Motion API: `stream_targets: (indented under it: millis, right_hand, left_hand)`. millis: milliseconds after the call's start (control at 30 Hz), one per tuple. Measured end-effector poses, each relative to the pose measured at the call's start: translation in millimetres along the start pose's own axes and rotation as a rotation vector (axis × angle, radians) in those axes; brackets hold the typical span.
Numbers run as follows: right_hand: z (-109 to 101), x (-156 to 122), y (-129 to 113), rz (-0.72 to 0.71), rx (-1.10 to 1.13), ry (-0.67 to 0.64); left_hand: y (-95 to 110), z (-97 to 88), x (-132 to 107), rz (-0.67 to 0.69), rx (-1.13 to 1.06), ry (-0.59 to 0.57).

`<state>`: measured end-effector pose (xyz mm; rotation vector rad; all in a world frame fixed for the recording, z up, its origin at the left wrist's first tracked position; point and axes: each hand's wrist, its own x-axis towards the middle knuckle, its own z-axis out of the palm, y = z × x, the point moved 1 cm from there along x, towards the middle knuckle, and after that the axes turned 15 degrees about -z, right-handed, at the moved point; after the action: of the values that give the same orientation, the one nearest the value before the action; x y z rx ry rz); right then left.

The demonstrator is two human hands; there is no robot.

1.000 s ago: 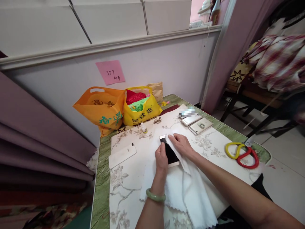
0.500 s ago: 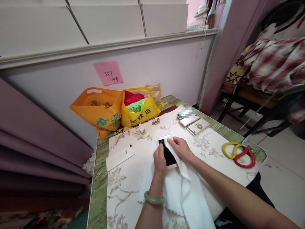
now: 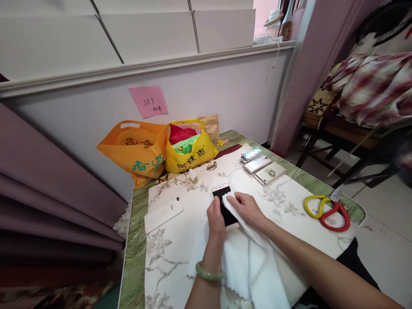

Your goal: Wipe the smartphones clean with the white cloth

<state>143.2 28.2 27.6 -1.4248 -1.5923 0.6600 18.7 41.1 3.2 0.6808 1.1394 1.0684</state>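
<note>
A phone [image 3: 222, 197] with a black screen and white frame lies face up on a white cloth [image 3: 244, 262] in the middle of the table. My left hand [image 3: 215, 216], a green bangle on its wrist, is closed on the phone's left edge and holds it down. My right hand [image 3: 246, 207] presses a fold of the white cloth onto the screen, fingers closed on the cloth. The top third of the screen is uncovered.
A white phone [image 3: 163, 211] lies face down at the left. Two more phones [image 3: 264, 168] lie at the back right, a small bottle [image 3: 193, 175] stands behind the cloth. Orange [image 3: 137, 150] and yellow [image 3: 189, 148] bags lean on the wall. Red-and-yellow scissors [image 3: 326, 210] lie at the right edge.
My right hand has slid the cloth down the screen toward me, uncovering the phone's top part. The left hand keeps its hold.
</note>
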Motion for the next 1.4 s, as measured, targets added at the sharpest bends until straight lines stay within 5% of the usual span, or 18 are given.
stream_targets:
  millis: [133,367,667,933,1200,1400]
  right_hand:
    - [6,16,-2,-0.015,0.009,0.054]
    - [8,-34,6,-0.003,0.073,-0.046]
    - [6,25,4,0.002,0.062,0.130]
    - [10,-37,4,-0.013,0.104,-0.045]
    - [7,-36,3,-0.034,0.096,-0.157]
    - [8,-33,13,0.040,0.331,0.076]
  left_hand:
    - [1,-0.6,-3,0.005,-0.023,-0.013]
    - [2,0.1,-2,-0.006,-0.029,0.064]
    - [-1,-1.0,-2,-0.010,0.018,-0.061]
    - [4,0.7,-5,-0.030,-0.092,0.102]
    - [4,-0.8,-4,-0.007,-0.208,0.311]
    - [7,0.3,-6,-0.036,-0.261,0.019]
